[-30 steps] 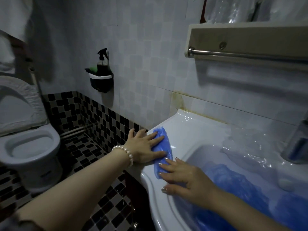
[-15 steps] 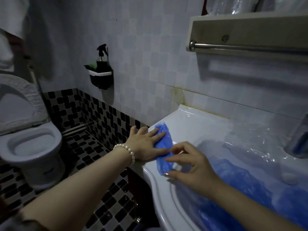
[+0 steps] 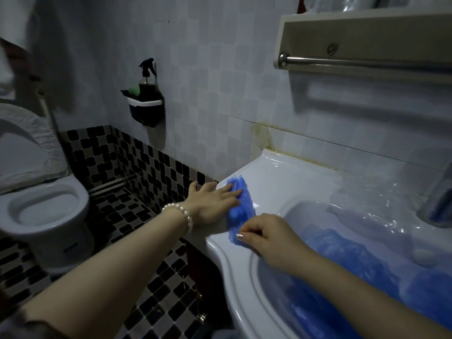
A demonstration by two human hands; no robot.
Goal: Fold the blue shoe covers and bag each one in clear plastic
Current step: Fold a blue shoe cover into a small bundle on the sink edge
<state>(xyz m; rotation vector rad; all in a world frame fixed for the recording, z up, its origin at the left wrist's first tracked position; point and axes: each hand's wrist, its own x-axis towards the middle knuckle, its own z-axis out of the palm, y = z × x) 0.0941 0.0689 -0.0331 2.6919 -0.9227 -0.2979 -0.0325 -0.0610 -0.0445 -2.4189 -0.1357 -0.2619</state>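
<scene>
The white sink (image 3: 274, 167) carries the work: loose blue covers (image 3: 342, 260) heap in its basin under clear plastic (image 3: 367, 204). On its left rim lies one blue shoe cover (image 3: 241, 209), pinned by the flat left hand (image 3: 215, 204), likely to steady it, while the right hand (image 3: 264, 233) pinches its near end, apparently folding

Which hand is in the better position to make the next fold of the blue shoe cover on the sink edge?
Probably the right hand: its curled fingers already pinch the near end of the shoe cover, while the left hand lies flat, pinning the far end to the sink.
</scene>
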